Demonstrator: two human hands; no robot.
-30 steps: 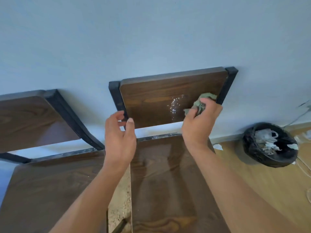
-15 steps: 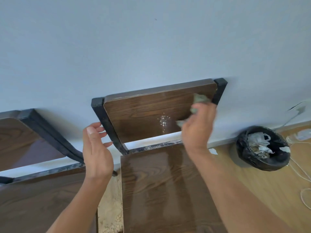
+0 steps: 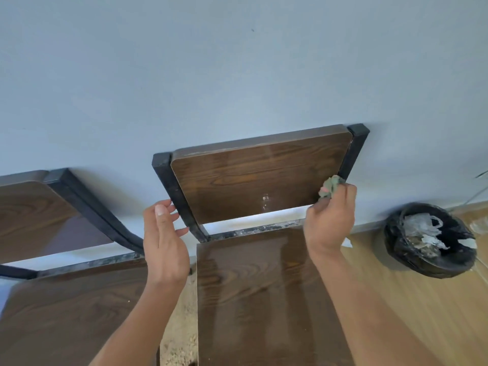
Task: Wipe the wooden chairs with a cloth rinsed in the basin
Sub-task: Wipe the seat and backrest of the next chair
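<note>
Fingers of the right hand (image 3: pixel 328 220) bunch the green cloth (image 3: pixel 331 186) against the backrest (image 3: pixel 260 178) by its right black post, likely to scrub that edge; the left hand (image 3: pixel 165 243), fingers loosely spread, steadies near the left post (image 3: pixel 174 194). A lined bin (image 3: pixel 429 240) sits clear; no basin in view

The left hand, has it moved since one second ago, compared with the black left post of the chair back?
Yes. The left hand let go of the black left post and now sits open just beside it.
</note>
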